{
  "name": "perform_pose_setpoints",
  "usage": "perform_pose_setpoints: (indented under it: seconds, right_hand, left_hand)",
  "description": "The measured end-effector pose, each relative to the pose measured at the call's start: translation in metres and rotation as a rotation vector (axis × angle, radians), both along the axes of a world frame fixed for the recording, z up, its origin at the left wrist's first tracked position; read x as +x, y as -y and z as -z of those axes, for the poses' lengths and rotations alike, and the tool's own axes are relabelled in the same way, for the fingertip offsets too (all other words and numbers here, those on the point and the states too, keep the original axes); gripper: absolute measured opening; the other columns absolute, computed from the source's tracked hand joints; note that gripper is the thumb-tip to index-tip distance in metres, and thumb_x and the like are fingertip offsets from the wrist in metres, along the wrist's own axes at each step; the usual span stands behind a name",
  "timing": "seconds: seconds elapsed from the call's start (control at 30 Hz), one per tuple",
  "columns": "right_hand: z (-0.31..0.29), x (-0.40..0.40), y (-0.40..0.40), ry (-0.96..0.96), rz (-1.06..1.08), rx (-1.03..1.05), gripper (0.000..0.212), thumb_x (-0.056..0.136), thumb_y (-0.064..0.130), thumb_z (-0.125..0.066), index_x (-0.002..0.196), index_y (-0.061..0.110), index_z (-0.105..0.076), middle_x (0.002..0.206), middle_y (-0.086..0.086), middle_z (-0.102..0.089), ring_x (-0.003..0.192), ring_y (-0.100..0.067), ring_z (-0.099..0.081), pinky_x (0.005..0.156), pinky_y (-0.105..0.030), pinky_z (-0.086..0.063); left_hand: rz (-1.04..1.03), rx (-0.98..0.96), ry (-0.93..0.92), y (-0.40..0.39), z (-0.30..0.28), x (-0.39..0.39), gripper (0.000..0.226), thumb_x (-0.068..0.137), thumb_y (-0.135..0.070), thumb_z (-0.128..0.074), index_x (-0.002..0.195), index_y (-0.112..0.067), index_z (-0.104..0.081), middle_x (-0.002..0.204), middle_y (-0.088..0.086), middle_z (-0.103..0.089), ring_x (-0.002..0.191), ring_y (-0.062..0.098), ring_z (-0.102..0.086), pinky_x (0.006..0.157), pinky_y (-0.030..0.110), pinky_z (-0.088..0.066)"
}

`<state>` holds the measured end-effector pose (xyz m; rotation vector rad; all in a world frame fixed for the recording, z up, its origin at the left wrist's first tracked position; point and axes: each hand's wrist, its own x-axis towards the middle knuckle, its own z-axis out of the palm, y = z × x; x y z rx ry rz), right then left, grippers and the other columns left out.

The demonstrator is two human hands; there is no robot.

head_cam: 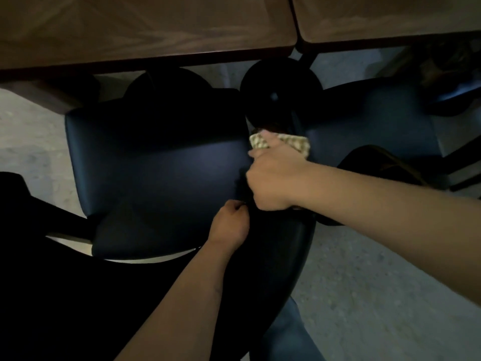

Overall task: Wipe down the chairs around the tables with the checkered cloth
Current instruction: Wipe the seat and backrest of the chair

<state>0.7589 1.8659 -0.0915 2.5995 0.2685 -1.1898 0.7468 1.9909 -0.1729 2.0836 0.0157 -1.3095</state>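
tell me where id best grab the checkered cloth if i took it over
Probably the bunched end of the checkered cloth poking out past the right hand, pinched from the far side, by the table pedestal. The rest is wrapped in that hand's fingers.

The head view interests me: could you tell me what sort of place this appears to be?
Probably a restaurant or café dining area. Two wooden tables stand edge to edge, several dark padded chairs are drawn up to them, and a round pedestal base rests on a bare concrete-like floor.
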Motion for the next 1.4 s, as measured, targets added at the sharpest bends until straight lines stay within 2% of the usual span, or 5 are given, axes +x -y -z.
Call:
perform_pose_setpoints:
  seconds: [0.17,0.53,0.9,1.23,1.4]
  right_hand:
    - [0.021,0.044,0.003,-0.051,0.024,-0.142,0.046,0.092,0.034,-0.041,0.132,0.016,-0.052,0.139,-0.009,-0.049,0.134,-0.032,-0.035,0.110,-0.062,-0.012]
    - [0.047,0.031,0.080,0.325,2.051,1.024,0.034,0.096,0.023,-0.038,0.064,0.014,-0.048,0.056,-0.005,-0.046,0.047,-0.019,-0.047,0.045,-0.020,-0.037]
    - [-0.025,-0.058,0.001,0.503,1.611,0.837,0.015,0.091,0.024,-0.045,0.088,0.018,-0.059,0.081,0.007,-0.061,0.077,-0.010,-0.057,0.068,-0.032,-0.040]
    - [0.017,-0.049,0.030,0.235,2.109,1.082,0.038,0.088,0.058,-0.042,0.087,0.027,-0.065,0.077,0.002,-0.073,0.075,-0.017,-0.069,0.065,-0.026,-0.051]
    - [0.048,-0.061,0.031,0.273,2.096,1.202,0.026,0.099,0.032,-0.039,0.089,0.019,-0.059,0.072,0.000,-0.065,0.068,-0.011,-0.063,0.062,-0.022,-0.047]
  left_hand:
    - [-0.088,0.006,-0.003,-0.002,0.003,-0.001,0.029,0.094,-0.015,-0.045,0.117,-0.016,-0.064,0.119,0.008,-0.064,0.106,0.024,-0.060,0.095,0.036,-0.049]
    - [-0.073,-0.013,-0.004,0.001,0.002,-0.002,0.026,0.098,-0.030,-0.044,0.117,-0.021,-0.059,0.090,-0.010,-0.059,0.080,0.004,-0.054,0.073,0.027,-0.039]
    - [-0.090,0.018,0.037,0.001,-0.002,-0.003,0.019,0.096,-0.027,-0.046,0.105,-0.021,-0.062,0.097,-0.002,-0.062,0.091,0.018,-0.055,0.077,0.027,-0.037]
    - [-0.070,0.023,0.060,0.003,0.003,-0.002,0.018,0.097,-0.026,-0.045,0.103,-0.020,-0.061,0.082,-0.013,-0.054,0.078,0.009,-0.050,0.077,0.025,-0.034]
    - [-0.066,0.030,0.056,0.003,0.005,-0.002,0.020,0.097,-0.026,-0.045,0.106,-0.019,-0.061,0.090,-0.006,-0.055,0.089,0.016,-0.050,0.080,0.025,-0.033]
